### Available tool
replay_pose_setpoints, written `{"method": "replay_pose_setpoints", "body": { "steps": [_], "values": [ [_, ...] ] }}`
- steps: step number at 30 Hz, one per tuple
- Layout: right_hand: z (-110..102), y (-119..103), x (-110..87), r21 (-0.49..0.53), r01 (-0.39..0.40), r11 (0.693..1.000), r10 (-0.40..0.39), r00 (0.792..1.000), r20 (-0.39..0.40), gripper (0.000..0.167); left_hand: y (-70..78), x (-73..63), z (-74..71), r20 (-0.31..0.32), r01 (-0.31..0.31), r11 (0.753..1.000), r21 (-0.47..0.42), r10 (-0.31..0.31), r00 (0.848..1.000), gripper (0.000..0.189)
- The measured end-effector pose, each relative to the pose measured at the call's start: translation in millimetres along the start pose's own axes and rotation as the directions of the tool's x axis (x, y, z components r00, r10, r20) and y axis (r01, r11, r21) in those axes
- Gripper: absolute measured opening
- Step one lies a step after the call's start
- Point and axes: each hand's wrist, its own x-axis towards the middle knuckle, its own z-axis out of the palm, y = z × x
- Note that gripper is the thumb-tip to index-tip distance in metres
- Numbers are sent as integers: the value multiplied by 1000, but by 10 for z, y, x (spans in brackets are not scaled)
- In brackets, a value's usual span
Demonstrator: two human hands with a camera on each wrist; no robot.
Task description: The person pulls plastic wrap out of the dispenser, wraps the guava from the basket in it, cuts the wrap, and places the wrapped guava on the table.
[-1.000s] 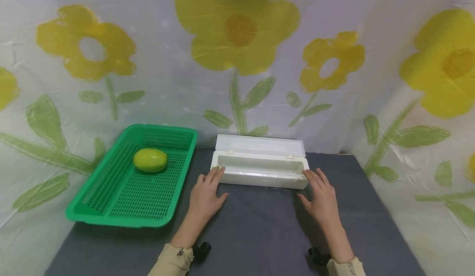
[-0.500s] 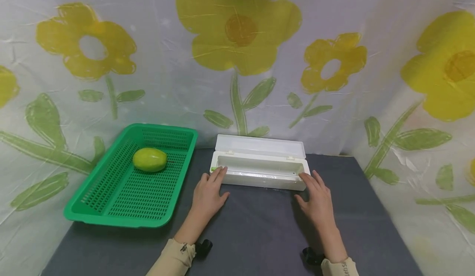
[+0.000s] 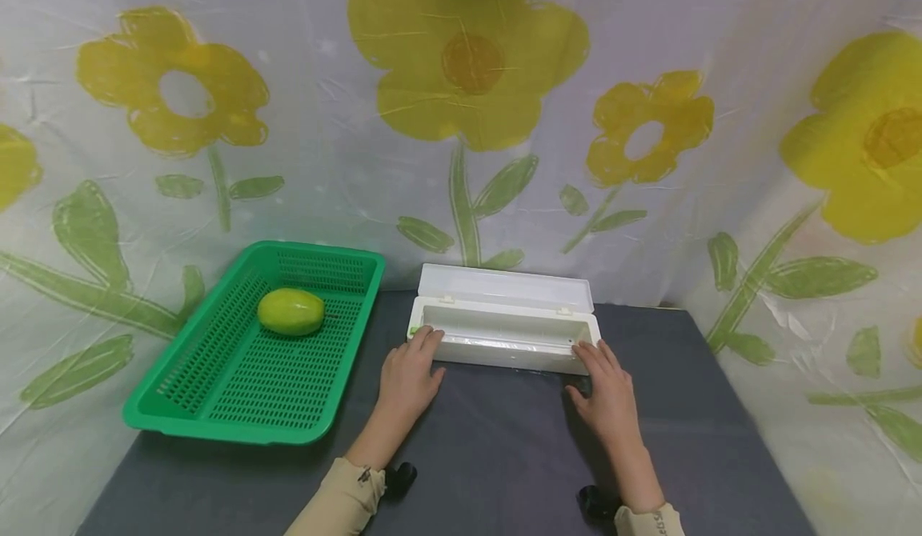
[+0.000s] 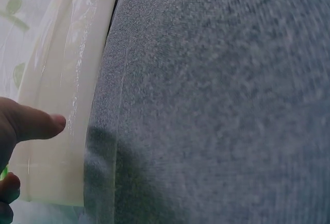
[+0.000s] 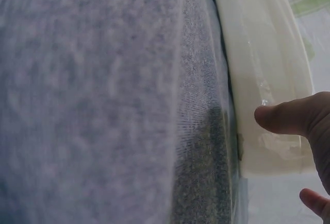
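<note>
White is shown by the box (image 3: 507, 357) at centre, bright green by the slotted basket (image 3: 216, 432) at left, yellow-green by the fruit (image 3: 291, 312). The desk (image 3: 504, 448) is covered in dark grey; the pale backdrop (image 3: 317, 168) is printed with yellow flowers (image 3: 410, 40) and green leaves (image 3: 507, 186).

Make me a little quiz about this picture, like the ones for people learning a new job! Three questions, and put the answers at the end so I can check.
1. What lies in the green basket?

2. True or false: the lid of the white box is open.

3. Where are the left hand and the right hand?
A) Both inside the green basket
B) One near each end of the white box
C) Both on top of the lid

Key:
1. One yellow-green fruit.
2. True; it is tipped back, and you can see inside.
3. B.
</note>
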Motion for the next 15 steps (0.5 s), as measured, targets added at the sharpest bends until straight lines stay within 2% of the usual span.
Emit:
{"method": "replay_pose_setpoints", "body": {
  "steps": [9, 15],
  "values": [
    [61, 6, 4, -8, 4, 1000, -4, 1000, -1, 80, 31, 43, 23, -16, 32, 999, -11, -32, 999, 66],
    [90, -20, -3, 10, -39, 999, 39, 999, 0, 81, 74, 54, 19, 28, 92, 995, -36, -91, 995, 68]
  ]
}}
